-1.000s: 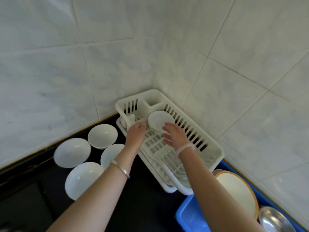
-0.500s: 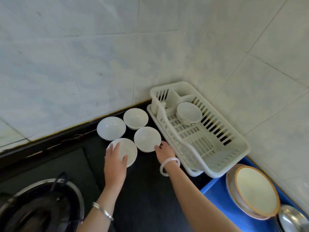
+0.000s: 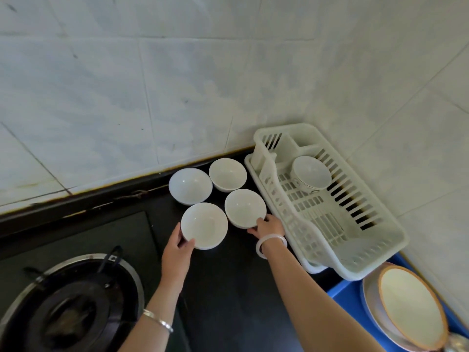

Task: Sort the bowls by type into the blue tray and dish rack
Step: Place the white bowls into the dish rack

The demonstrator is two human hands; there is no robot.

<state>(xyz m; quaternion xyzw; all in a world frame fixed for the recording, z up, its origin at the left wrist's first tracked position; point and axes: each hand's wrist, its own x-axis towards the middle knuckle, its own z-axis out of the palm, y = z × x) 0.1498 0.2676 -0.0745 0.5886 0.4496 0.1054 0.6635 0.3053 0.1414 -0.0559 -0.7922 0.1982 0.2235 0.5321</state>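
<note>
Several white bowls stand on the black counter in a cluster. My left hand grips the near-left bowl at its lower left rim. My right hand holds the near-right bowl at its lower right edge. Behind them sit a far-left bowl and a far-right bowl. The white dish rack stands in the corner with one patterned white bowl inside. The blue tray at the lower right holds an orange-rimmed bowl stacked in another dish.
A gas burner on the black hob sits at the lower left. Tiled walls close off the back and right. A metal bowl edge shows at the bottom right corner. Bare black counter lies between my arms.
Both hands left the dish rack, where a bowl now rests, and moved to the counter. They have closed on the two nearest bowls.
</note>
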